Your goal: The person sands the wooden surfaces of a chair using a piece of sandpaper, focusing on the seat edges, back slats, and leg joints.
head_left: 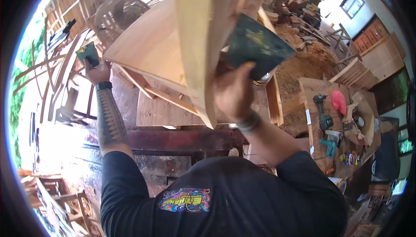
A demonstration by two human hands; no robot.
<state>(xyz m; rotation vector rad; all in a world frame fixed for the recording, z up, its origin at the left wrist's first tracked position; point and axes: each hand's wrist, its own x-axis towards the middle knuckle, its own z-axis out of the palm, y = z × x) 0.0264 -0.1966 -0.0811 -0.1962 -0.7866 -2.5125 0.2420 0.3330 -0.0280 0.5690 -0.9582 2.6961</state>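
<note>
My left hand (99, 72), out to the left, is closed on a small dark green flat piece (88, 54) with a yellow smear at its edge. In my right hand (235, 93) is a larger dark green square sheet (260, 45), also smeared with yellow near its middle; the thumb lies over its lower edge. Between the hands rises a pale curved wooden beam (195, 33), part of a wooden piece with a broad smooth panel (151, 44) on its left. My right hand is close beside the beam; whether they touch, I cannot tell. Part of a tin (262, 80) shows behind the right wrist.
On the right, a wooden worktable (310, 100) carries a dark cordless drill (321, 109), a teal power tool (331, 147), a pink object (338, 102) and several small rolls. Sawdust (303, 64) and wood scraps lie beyond. A round fan (119, 18) stands at far left, near stacked timber.
</note>
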